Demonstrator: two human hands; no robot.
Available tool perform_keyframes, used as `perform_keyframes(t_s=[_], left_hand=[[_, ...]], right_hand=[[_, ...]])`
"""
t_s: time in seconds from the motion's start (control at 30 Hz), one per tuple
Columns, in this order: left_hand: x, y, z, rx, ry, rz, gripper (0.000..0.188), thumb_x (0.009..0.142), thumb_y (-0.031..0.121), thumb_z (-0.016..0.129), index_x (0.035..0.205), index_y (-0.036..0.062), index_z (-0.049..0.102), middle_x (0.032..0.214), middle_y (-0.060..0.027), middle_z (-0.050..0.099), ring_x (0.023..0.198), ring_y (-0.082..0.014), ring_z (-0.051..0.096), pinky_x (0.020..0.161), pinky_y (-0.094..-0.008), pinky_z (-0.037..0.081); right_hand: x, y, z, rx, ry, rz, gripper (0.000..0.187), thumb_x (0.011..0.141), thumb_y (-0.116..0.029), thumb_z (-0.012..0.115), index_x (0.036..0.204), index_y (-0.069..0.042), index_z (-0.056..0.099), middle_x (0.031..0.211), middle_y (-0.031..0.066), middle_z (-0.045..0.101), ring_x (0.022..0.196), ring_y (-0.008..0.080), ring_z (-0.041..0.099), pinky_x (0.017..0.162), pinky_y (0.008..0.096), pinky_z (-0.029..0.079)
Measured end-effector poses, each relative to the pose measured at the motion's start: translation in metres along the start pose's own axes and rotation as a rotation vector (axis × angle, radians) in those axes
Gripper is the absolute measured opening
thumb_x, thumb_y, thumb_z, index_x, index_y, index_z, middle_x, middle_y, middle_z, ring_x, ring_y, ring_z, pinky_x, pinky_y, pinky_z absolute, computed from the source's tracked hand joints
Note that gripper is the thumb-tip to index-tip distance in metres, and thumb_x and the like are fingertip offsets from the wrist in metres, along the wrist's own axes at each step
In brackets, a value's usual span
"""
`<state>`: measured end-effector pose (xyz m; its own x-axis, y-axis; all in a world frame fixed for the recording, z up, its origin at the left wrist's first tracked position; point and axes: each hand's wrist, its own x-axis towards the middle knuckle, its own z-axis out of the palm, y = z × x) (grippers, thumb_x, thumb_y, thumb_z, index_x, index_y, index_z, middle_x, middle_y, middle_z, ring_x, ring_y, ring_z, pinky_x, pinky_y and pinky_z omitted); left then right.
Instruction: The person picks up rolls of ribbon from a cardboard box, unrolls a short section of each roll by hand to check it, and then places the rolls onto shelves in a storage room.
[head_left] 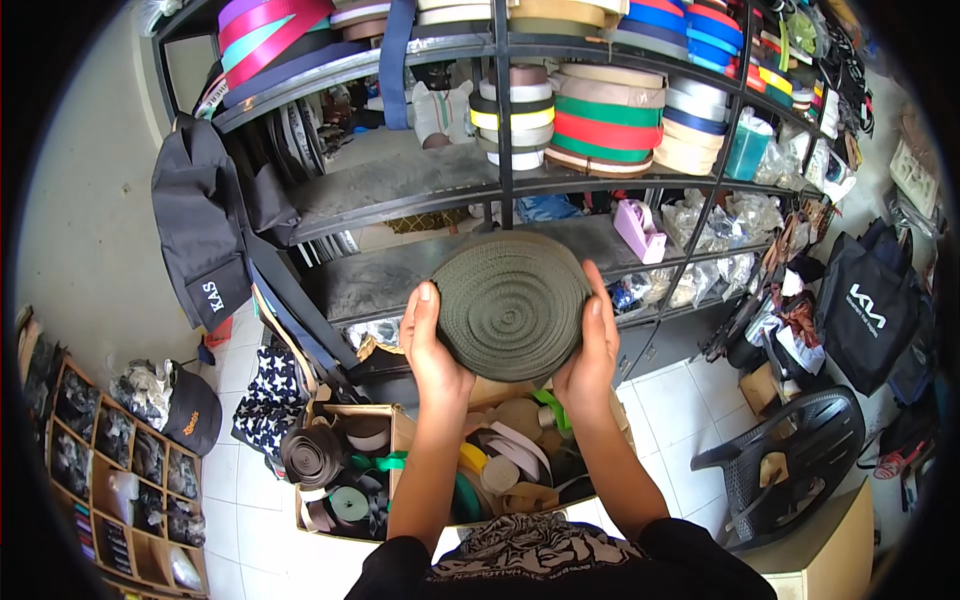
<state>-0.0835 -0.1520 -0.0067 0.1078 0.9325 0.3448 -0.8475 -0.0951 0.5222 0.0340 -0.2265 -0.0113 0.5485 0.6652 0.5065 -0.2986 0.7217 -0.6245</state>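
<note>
A black metal rack (390, 190) spans the far side, its shelves full of rolled webbing. At the lower left stands a wooden unit with square compartments (104, 478), small packets filling many of them. A black chair (820, 440) is on the right, on the white tiled floor (690, 400). Below the forearms, two open cardboard boxes (403, 432) sit side by side, crowded with more rolls and strips. Dark cloth (200, 220) hangs by the rack's left end, and a black bag (860, 345) with white lettering hangs at the far right. On the middle shelf, just right of an upright post and near the front edge, rests a stack of beige, red and green webbing (608, 125). A dark olive webbing roll (510, 315) is held up between the two hands, its flat spiral face showing, and in this view it covers part of the lower shelf's front edge. The left hand (437, 350) and right hand (588, 355) are apart, palms pressed to opposite sides of its rim, thumbs pointing up; most of the left fingers are hidden behind it. A brown coil (312, 455) lies at the left box's left edge. A pale lilac tape dispenser (642, 235) stands toward the lower shelf's right end, near its front edge
</note>
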Motion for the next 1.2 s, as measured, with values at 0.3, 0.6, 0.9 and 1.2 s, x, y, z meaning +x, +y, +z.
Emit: perform_keyframes(t_s=[0.3, 0.6, 0.9, 1.2], left_hand=[[-0.003, 0.013, -0.007, 0.65, -0.362, 0.017, 0.033, 0.093, 0.017, 0.057, 0.118, -0.0039, 0.053, 0.098, -0.0068, 0.064, 0.091, -0.0103, 0.057, 0.081, -0.0242, 0.044], [-0.012, 0.014, -0.003, 0.926, -0.458, -0.153, 0.027, 0.088, 0.021, 0.068, 0.1, -0.0036, 0.066, 0.087, -0.0075, 0.067, 0.078, -0.0104, 0.061, 0.07, -0.0244, 0.049], [-0.015, 0.003, -0.003, 0.901, -0.47, -0.186, 0.022, 0.086, 0.015, 0.068, 0.098, -0.004, 0.065, 0.084, -0.0054, 0.067, 0.073, -0.0089, 0.059, 0.068, -0.0237, 0.048], [0.012, 0.021, 0.005, 0.345, -0.061, -0.09, 0.029, 0.092, 0.025, 0.061, 0.096, -0.0036, 0.064, 0.09, -0.0091, 0.067, 0.079, -0.0145, 0.062, 0.073, -0.0276, 0.051]], right_hand=[[0.017, -0.016, -0.03, -0.439, 0.013, -0.14, 0.033, 0.095, -0.015, 0.055, 0.122, 0.003, 0.058, 0.112, 0.0123, 0.065, 0.1, 0.0135, 0.058, 0.09, 0.0262, 0.044], [0.006, -0.021, -0.044, -0.555, -0.386, 0.075, 0.029, 0.09, -0.008, 0.061, 0.117, 0.0, 0.063, 0.102, 0.0143, 0.068, 0.09, 0.0147, 0.063, 0.079, 0.0272, 0.049], [0.014, -0.021, -0.05, -0.637, -0.45, 0.01, 0.025, 0.087, -0.009, 0.064, 0.111, -0.001, 0.066, 0.103, 0.0146, 0.068, 0.092, 0.0199, 0.064, 0.082, 0.0304, 0.049], [0.015, -0.027, -0.029, -0.747, -0.449, -0.16, 0.043, 0.097, -0.014, 0.049, 0.136, 0.002, 0.042, 0.131, 0.0188, 0.05, 0.12, 0.0264, 0.05, 0.1, 0.0332, 0.036]])
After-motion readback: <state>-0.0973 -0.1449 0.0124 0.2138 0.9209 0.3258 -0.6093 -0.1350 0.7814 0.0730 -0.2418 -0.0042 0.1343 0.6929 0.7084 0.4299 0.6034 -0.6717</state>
